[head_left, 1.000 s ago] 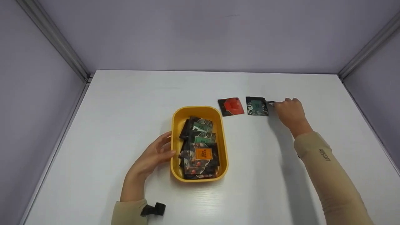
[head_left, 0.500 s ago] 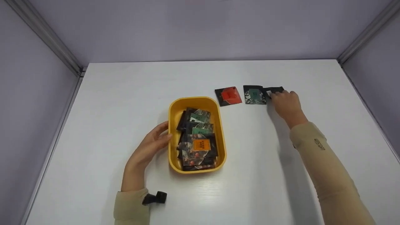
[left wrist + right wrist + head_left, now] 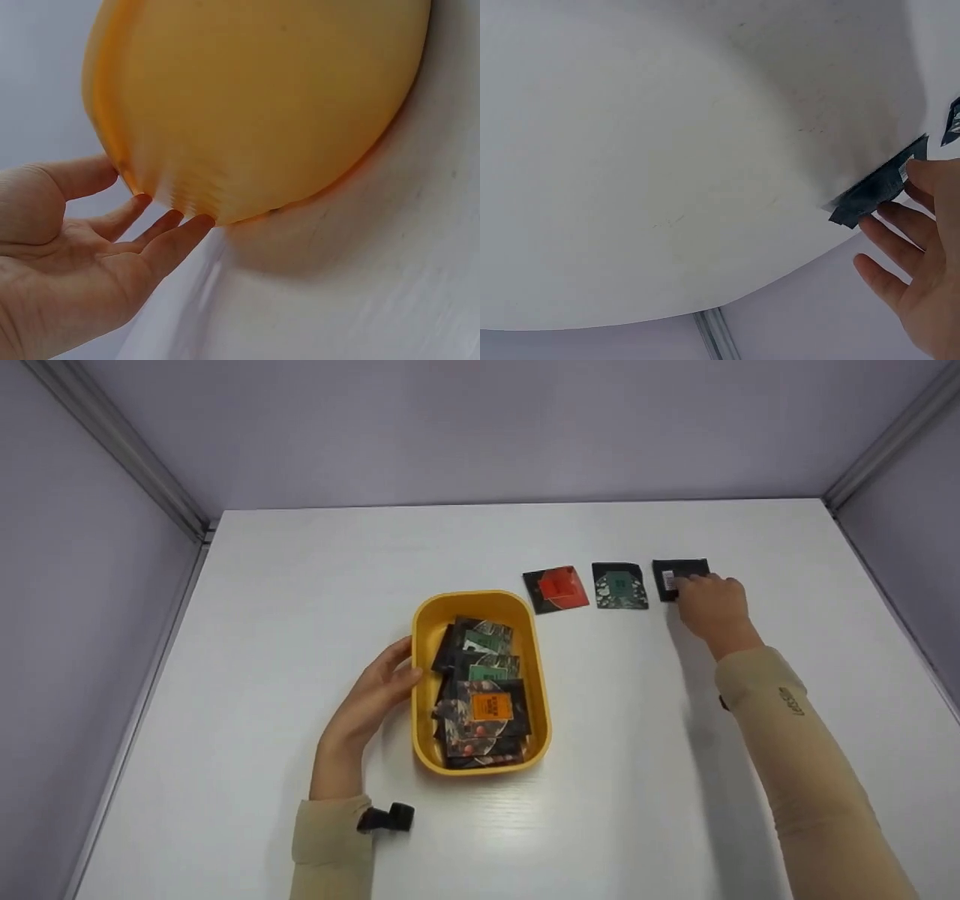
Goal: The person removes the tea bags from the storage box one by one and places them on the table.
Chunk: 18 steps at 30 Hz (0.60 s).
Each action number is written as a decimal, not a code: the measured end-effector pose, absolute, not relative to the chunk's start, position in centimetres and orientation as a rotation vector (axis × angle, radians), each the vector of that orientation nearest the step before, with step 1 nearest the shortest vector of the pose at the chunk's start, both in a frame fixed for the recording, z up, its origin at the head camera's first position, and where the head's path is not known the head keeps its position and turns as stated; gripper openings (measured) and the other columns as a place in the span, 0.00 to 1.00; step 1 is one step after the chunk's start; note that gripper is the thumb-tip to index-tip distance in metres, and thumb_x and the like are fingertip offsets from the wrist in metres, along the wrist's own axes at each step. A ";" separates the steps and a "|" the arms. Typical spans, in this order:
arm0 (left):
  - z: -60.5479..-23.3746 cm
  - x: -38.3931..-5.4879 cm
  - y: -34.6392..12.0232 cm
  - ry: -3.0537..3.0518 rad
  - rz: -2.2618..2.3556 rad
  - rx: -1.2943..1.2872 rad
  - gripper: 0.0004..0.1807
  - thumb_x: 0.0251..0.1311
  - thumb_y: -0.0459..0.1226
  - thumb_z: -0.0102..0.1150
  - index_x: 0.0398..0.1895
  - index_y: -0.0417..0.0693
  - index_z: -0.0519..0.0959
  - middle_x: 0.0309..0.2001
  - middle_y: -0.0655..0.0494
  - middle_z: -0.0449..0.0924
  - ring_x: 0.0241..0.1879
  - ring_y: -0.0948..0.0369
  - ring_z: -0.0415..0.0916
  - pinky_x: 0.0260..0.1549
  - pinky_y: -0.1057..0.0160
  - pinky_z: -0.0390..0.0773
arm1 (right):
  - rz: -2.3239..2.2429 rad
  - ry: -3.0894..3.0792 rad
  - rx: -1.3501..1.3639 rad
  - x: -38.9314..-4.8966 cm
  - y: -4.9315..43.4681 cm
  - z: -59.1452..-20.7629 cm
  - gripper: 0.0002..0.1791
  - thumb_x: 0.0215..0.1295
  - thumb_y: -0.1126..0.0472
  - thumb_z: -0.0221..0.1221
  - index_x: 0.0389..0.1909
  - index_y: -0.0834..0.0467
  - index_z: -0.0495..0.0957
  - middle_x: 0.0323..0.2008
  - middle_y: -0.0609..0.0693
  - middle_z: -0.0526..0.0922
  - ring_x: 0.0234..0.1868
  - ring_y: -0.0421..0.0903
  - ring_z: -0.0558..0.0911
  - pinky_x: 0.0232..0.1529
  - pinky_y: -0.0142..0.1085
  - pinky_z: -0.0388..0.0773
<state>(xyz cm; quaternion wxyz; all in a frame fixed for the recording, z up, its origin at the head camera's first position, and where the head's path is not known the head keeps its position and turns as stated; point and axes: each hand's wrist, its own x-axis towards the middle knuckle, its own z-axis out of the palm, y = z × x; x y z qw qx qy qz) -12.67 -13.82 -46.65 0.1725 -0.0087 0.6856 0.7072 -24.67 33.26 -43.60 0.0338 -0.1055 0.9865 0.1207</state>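
Observation:
My left hand [image 3: 375,690] holds the left side of a yellow plastic bin [image 3: 541,690], its thumb at the rim and its other fingertips against the outer wall in the left wrist view. Inside the bin lie several dark sachets, the top one [image 3: 493,707] with an orange label. At the right, my right hand [image 3: 712,604] has its thumb and fingers on a small black sachet [image 3: 681,570], barcode side up. In the right wrist view the thumb and index finger pinch this sachet [image 3: 870,193] close over the table, while the other fingers are spread.
Left of the black sachet, a sachet with a green label [image 3: 619,585] and a red-and-black sachet [image 3: 556,589] lie in a row on the white table [image 3: 315,570]. Pale panels [image 3: 480,427] enclose the table at the back and sides.
My right hand has moved the black sachet right, from overlapping the green-labelled one to a spot apart from it. The left hand stays on the bin. The head view has shifted slightly.

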 end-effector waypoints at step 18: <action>-46.7 -12.5 -13.7 1.937 2.032 -0.014 0.35 0.67 0.40 0.60 0.75 0.48 0.60 0.73 0.49 0.58 0.68 0.51 0.64 0.63 0.48 0.67 | 0.274 3.078 -0.327 -23.9 34.0 -42.0 0.16 0.69 0.64 0.54 0.53 0.70 0.76 0.44 0.68 0.82 0.42 0.63 0.80 0.42 0.56 0.78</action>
